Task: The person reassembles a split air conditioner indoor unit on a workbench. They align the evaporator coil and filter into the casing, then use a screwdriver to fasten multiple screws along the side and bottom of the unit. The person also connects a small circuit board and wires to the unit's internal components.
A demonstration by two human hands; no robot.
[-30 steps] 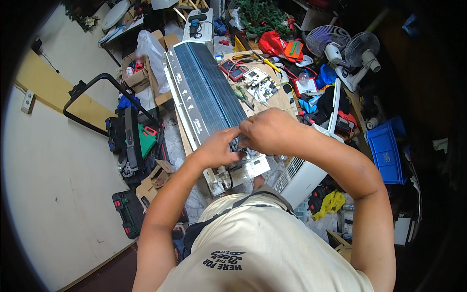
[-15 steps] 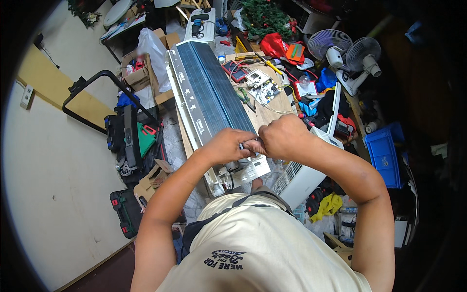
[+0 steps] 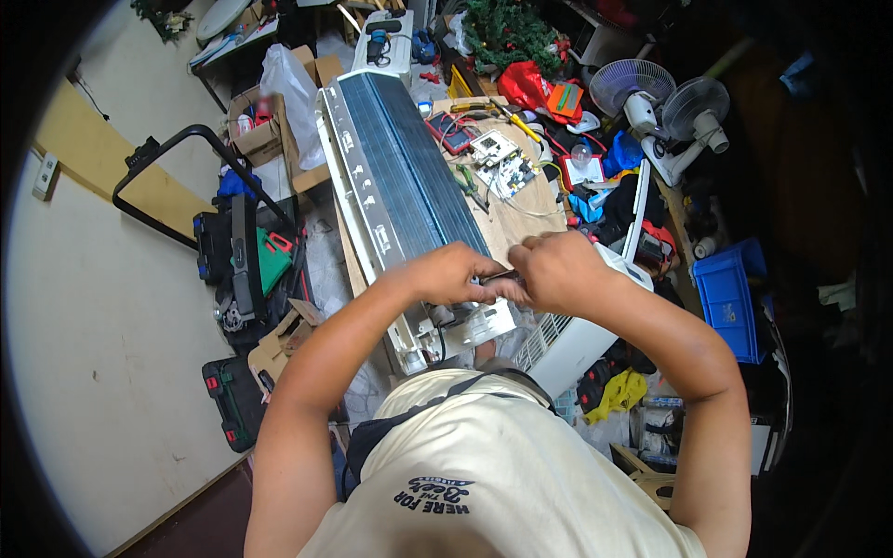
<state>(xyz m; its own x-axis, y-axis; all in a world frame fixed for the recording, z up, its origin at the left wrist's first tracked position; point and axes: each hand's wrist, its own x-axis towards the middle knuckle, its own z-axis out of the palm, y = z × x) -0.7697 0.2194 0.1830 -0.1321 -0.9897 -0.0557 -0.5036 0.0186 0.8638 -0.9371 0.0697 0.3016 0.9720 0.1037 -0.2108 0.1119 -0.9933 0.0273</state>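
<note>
My left hand and my right hand meet above the near end of an opened air conditioner indoor unit. Both are closed, fingertips pinched around a small, thin dark piece whose kind is hidden by the fingers. Below them are the unit's white plastic end section and a dark cable. The finned coil stretches away from my hands, with a grey metal strip along its left side. A white slatted cover leans below my right forearm.
On the wooden board right of the coil lie a circuit board, pliers and a red meter. Two fans and a blue crate stand right. A black-handled trolley and tool case are left.
Both hands have shifted slightly right, and their fingertips are a little further apart, with the thin dark piece showing between them. The whole view has tilted slightly.
</note>
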